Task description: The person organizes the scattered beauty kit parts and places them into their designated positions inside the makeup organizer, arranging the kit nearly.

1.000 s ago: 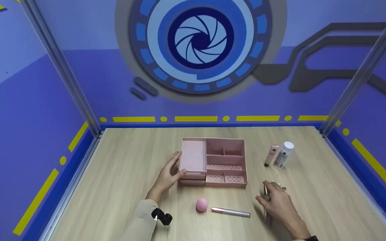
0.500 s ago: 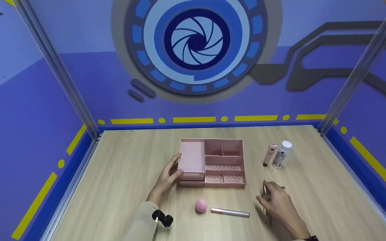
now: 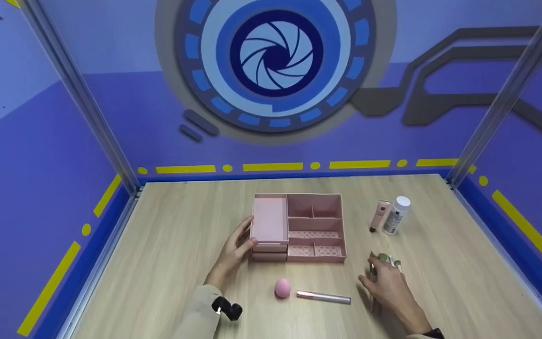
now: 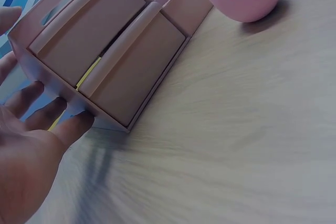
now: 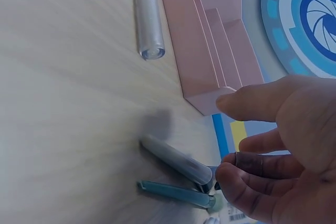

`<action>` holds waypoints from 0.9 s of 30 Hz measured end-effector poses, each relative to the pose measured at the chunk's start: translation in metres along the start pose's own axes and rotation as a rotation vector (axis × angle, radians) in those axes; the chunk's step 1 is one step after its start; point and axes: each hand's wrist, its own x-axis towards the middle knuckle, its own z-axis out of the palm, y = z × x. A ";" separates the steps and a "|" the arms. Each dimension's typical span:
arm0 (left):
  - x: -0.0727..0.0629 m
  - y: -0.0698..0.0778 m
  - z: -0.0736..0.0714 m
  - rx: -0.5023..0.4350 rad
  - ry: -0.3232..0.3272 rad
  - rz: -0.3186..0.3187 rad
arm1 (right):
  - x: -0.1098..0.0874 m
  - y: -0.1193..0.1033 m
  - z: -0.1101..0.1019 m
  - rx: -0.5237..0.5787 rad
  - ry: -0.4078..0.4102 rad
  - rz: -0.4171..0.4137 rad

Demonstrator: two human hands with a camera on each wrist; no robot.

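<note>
My left hand (image 3: 233, 252) touches the left side of a pink desk organizer (image 3: 317, 259), thumb at its front corner. In the left wrist view its fingertips rest against the side wall, beside two drawers (image 4: 139, 59). To the organizer's right, my right hand (image 3: 390, 285) is over several makeup brushes (image 3: 383, 257), partly hidden beneath it. In the right wrist view the fingers bend near the head ends of a grey brush (image 5: 178, 161) and a green brush (image 5: 176, 192); the thumb stands apart. Whether the fingertips touch the brushes is unclear.
A pink makeup sponge (image 3: 282, 288) and a slim silver tube (image 3: 323, 297) lie in front of the organizer. Farther back at right are a small pink squeeze tube (image 3: 380, 216) and a white-capped bottle (image 3: 396, 215). Printed panels enclose the wooden table (image 3: 186, 207).
My right hand shifts slightly, and more brush heads show beyond its fingers. My left hand stays at the organizer's side. The head view has moved a little.
</note>
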 end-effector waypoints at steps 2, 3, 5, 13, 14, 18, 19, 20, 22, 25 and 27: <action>-0.001 0.001 0.000 -0.021 0.003 -0.025 | 0.001 0.000 0.001 -0.004 -0.018 0.015; -0.001 0.001 0.000 -0.024 -0.002 -0.024 | 0.002 -0.001 0.001 -0.007 -0.029 0.024; -0.001 0.000 0.000 0.009 -0.012 -0.011 | 0.003 -0.001 0.001 -0.013 -0.049 0.041; -0.001 0.001 0.004 0.094 -0.008 0.031 | 0.007 0.001 0.002 -0.020 -0.056 0.123; -0.002 0.003 0.004 0.091 -0.007 0.028 | 0.008 0.001 0.002 -0.019 -0.059 0.131; -0.003 0.013 0.009 0.073 -0.002 0.034 | 0.010 0.002 0.003 -0.013 -0.073 0.164; -0.003 0.016 0.011 0.067 0.001 0.040 | 0.011 0.002 0.004 -0.011 -0.072 0.168; -0.003 0.019 0.012 0.067 0.006 0.046 | 0.012 0.002 0.005 -0.009 -0.067 0.169; -0.003 0.024 0.013 0.061 0.015 0.058 | 0.014 0.002 0.007 -0.007 -0.058 0.171; -0.003 0.027 0.014 0.066 0.022 0.074 | 0.016 0.001 0.009 -0.007 -0.056 0.179; -0.004 0.027 0.013 0.068 0.021 0.080 | 0.019 0.001 0.010 -0.003 -0.059 0.182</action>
